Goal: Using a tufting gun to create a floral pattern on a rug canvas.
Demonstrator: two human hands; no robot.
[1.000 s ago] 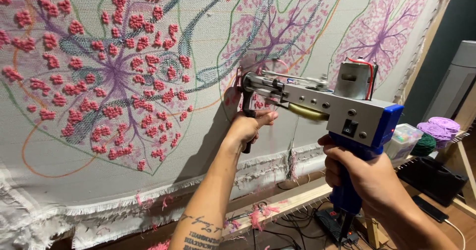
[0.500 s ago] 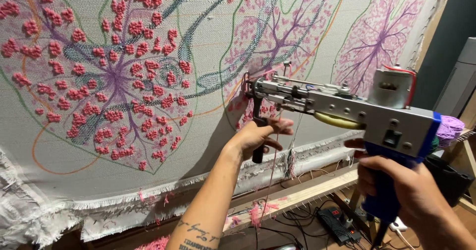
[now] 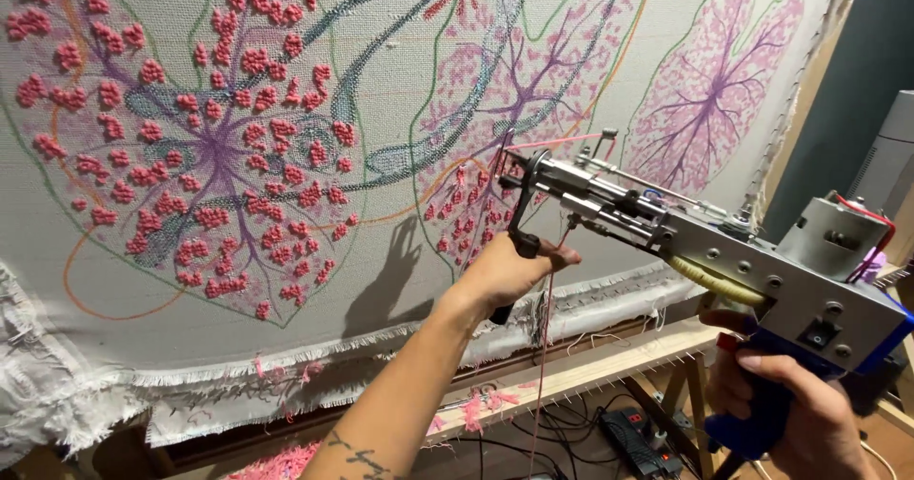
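Pulled back a little from the cloth (image 3: 286, 280) now, tip no longer pressed in, view swung closer. Tufting gun (image 3: 705, 251) near and right, metal grey with a blue grip, hard and boxy. Left hand (image 3: 509, 270) closed around the black front handle. Right hand (image 3: 795, 409) closed around the blue grip low at the right. Thin pink yarn (image 3: 543, 347) hanging down from the tip. Cloth stretched flat, rough weave, dotted with fluffy pink tufts inside big leaf shapes. Frayed white edge along the wooden frame (image 3: 609, 366).
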